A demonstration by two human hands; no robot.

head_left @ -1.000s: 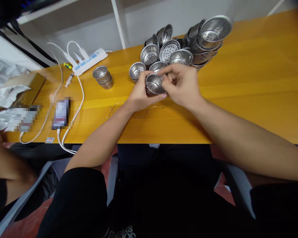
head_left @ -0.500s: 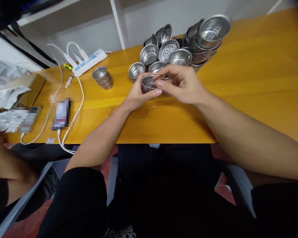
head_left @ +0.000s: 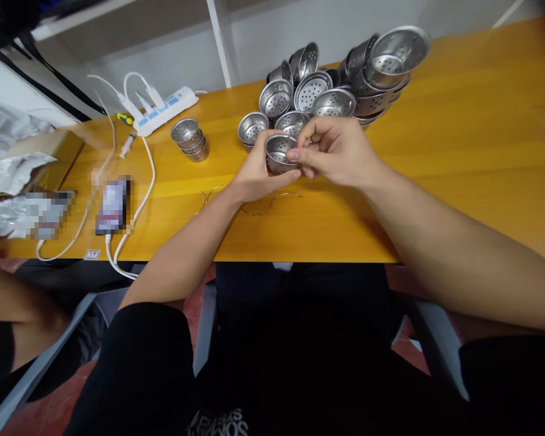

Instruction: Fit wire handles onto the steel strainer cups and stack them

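Steel strainer cup is held over the counter, mouth up, in the left hand, whose grip curls round it: thumb along the near wall towards six o'clock, forefinger by the far rim near eleven. The right hand brings thumb and forefinger together at the rim's three o'clock; whether that grip pinches the metal or something finer, I cannot tell. Good work here would mean the left hand firm but not squeezing, since thin steel may flex, with the mouth kept level and the right fingertips light on the edge. Keep the wrists clear of the thin curved wires at six o'clock, and elbow room from the clustered strainer cups at one, which could topple if nudged.
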